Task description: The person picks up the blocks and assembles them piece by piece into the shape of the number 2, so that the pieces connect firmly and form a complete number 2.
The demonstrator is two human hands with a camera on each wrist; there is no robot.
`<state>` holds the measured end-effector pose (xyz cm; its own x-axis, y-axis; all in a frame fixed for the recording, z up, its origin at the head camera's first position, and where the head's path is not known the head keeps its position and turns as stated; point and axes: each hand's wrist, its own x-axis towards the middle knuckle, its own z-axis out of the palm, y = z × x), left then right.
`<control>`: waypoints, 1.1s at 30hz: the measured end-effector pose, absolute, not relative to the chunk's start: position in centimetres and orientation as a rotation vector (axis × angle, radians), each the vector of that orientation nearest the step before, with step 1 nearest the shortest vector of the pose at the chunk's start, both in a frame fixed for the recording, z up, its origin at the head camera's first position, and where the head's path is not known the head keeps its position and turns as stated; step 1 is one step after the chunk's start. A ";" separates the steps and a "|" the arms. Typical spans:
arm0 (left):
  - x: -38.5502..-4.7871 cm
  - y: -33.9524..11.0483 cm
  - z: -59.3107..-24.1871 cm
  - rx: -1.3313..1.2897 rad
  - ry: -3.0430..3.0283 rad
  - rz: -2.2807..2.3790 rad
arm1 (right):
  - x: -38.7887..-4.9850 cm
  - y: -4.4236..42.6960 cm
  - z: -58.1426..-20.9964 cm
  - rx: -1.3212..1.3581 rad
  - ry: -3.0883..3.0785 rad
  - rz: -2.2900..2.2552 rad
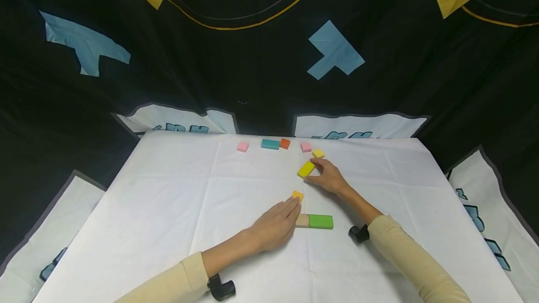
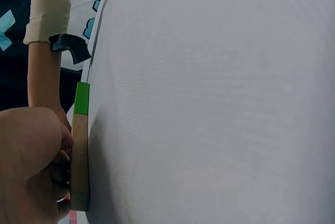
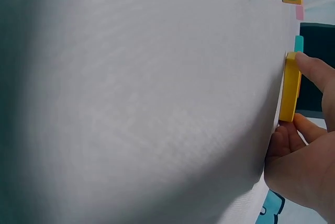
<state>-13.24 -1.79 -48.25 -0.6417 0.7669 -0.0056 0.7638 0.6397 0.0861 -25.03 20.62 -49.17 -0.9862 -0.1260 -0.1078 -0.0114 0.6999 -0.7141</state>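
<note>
The right hand [image 1: 326, 176] pinches a bright yellow rectangular block [image 1: 305, 169] by its edges, so a loose grip could let it twist free or bump the small pale-yellow block [image 1: 318, 153] just beyond those fingers. The left hand [image 1: 275, 223] lies with straight fingers touching a small orange-yellow block [image 1: 298, 195], partly covering a plain tan wooden block [image 1: 302, 220] that meets a green rectangular block [image 1: 321, 221] to its right; a sideways drag could skew them. Beneath both hands is a white, creased-cloth tabletop [image 1: 147, 223]; beyond them hangs a black curtain [image 1: 210, 74] with pale-blue shapes [image 1: 335, 50].
</note>
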 end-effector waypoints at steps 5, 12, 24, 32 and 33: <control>-13.2 -1.8 -48.1 1.289 2.791 0.150 | -25.2 20.5 -49.1 -0.124 2.763 -1.144; -13.2 -1.8 -48.0 1.285 2.791 0.153 | -25.6 20.4 -49.4 -0.144 2.785 -1.120; -13.3 -1.8 -48.2 1.300 2.806 0.123 | -25.2 20.7 -49.2 -0.133 2.758 -1.081; -13.3 -1.7 -48.2 1.306 2.806 0.149 | -24.6 20.8 -48.9 -0.195 2.726 -1.075; -13.3 -1.7 -48.2 1.306 2.806 0.146 | -24.5 20.8 -48.9 -0.210 2.725 -1.076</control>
<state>-13.29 -1.72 -48.17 -0.6441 0.7650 0.0009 0.7610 0.6406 0.1030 -24.54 20.81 -48.93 -0.9689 -0.2061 -0.1369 -0.0570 0.7244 -0.6870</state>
